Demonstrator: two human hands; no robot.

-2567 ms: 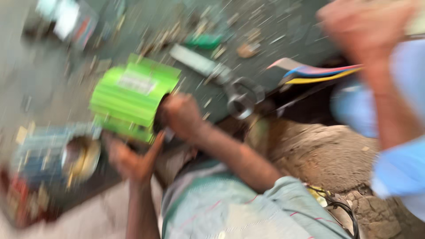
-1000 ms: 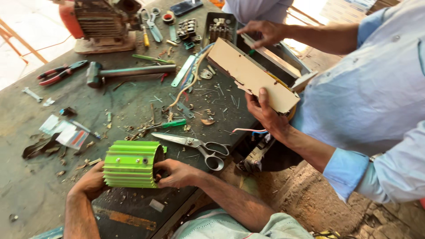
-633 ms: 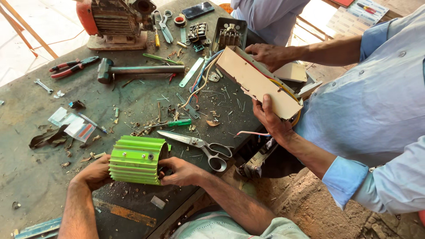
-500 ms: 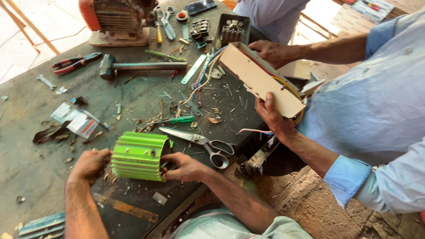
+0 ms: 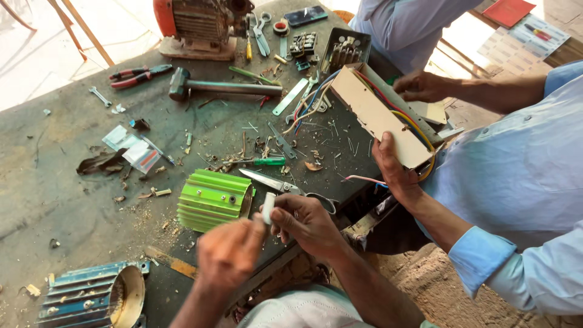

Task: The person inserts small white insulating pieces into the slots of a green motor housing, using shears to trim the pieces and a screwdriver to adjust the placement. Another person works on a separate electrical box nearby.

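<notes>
Both hands off the green motor housing [image 5: 212,199], lying untouched on the bench [image 5: 61,182]; right hand [image 5: 303,222] pinches a small white piece [image 5: 268,208], left hand [image 5: 229,254] closed at its lower end.

Ribbed green housing [image 5: 212,198] looks like painted metal, workbench [image 5: 73,182] matt

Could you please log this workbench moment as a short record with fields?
Left hand: left hand raised over the bench edge, fingers at a small white piece
Right hand: right hand pinches the same white piece
Nearest item: green finned housing lying on the workbench
Beside it: scissors
Co-worker: holds a beige wired box in both hands
</notes>
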